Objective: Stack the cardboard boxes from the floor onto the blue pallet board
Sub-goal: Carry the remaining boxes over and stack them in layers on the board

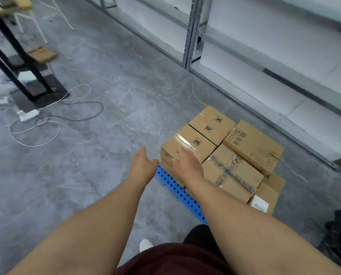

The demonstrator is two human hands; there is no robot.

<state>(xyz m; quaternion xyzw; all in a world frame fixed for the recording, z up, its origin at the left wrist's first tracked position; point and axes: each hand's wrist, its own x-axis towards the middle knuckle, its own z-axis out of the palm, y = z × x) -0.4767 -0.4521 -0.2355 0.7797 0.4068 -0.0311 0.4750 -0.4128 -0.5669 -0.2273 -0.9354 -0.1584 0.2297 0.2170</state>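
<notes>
Head view: cardboard boxes (pixel 225 155) sit stacked on the blue pallet board (pixel 175 187), lower right of centre. Two layers visible, top layer packed edge to edge, long sides alternating. My read: tight packing keeps the stack square and stops boxes sliding off the board.

Right hand (pixel 187 163) is spread flat, fingers straight, over the near-left top box (pixel 187 144), at or just above its near edge; blur makes contact hard to call. Likely squaring it up with its neighbours. Left hand (pixel 143 165) hangs open beside the stack over the floor (pixel 106 96), fingers relaxed, touching nothing. Probably just for balance or ready to steady the side.

Only a strip of pallet shows at the left edge, so it looks nearly full. No loose boxes near the stack; a flat cardboard piece (pixel 42 53) lies upper left under a black stand (pixel 19 62).

Room: grey stone-look floor, white metal shelving (pixel 264 56) along the right. White power strip (pixel 28 115) with looped cables on the left, well apart from the pallet. Person's shoe (pixel 145 245) at the bottom.
</notes>
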